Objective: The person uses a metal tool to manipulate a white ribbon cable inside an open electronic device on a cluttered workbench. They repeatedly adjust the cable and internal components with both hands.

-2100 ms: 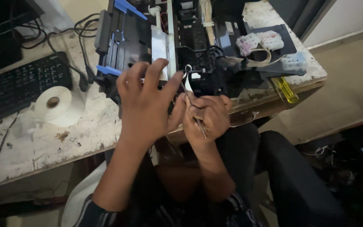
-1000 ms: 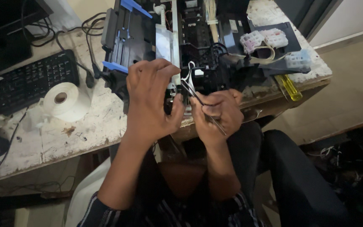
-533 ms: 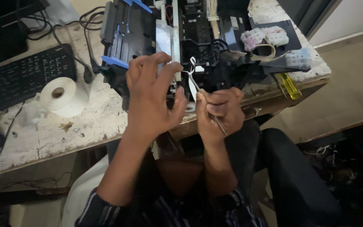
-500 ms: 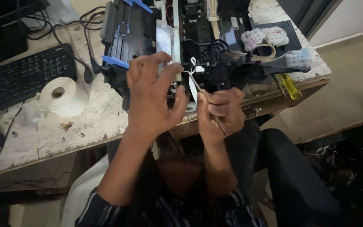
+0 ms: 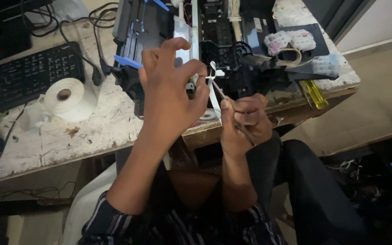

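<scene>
The left hand point(image 5: 171, 97) spreads open fingers point(image 5: 191, 68) over the opened black printer point(image 5: 232, 54). The right hand point(image 5: 246, 120) grips thin metal tweezers point(image 5: 232, 111), pinching a white flat ribbon strip point(image 5: 213, 88).

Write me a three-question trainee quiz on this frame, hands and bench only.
1. True or false: the right hand holds a thin metal tool.
2. What lies left of the left hand on the table: A) a white paper roll, B) a hammer, C) a mug?
3. What colour is the screwdriver handle at the table's right edge?

Key: 1 true; 2 A, the white paper roll; 3 yellow.
</scene>
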